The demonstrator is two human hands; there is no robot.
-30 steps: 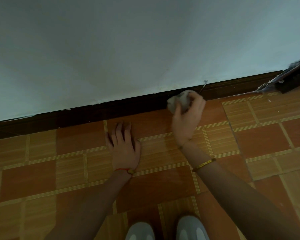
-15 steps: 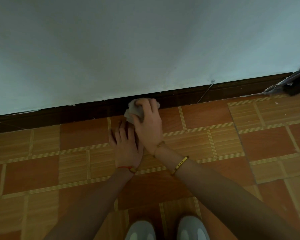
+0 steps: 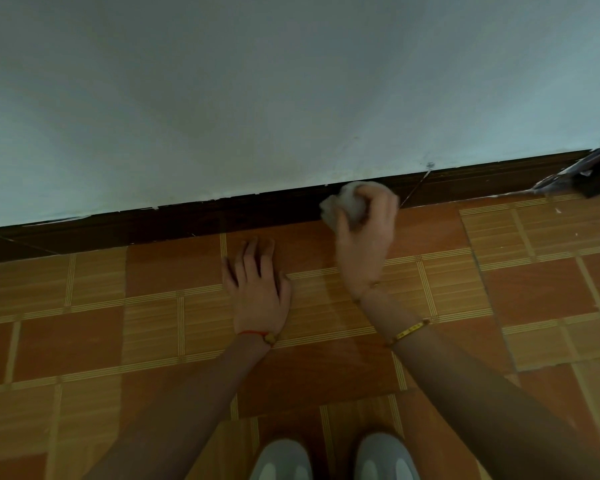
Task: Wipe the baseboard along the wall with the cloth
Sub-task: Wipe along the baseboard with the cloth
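A dark brown baseboard runs along the foot of the pale wall, rising from left to right. My right hand is closed on a crumpled white cloth and presses it against the baseboard right of centre. My left hand lies flat, palm down, on the floor tiles just in front of the baseboard, fingers slightly spread, holding nothing. A red string circles the left wrist and a yellow bracelet the right forearm.
Orange and tan patterned floor tiles fill the lower half. A dark object with a pale edge rests against the baseboard at far right. A thin thread hangs over the baseboard beside the cloth. Two grey shoes show at the bottom.
My right hand swept the cloth left along the baseboard, close to the left hand, and has now come back to the right. The left hand stayed flat on the floor.
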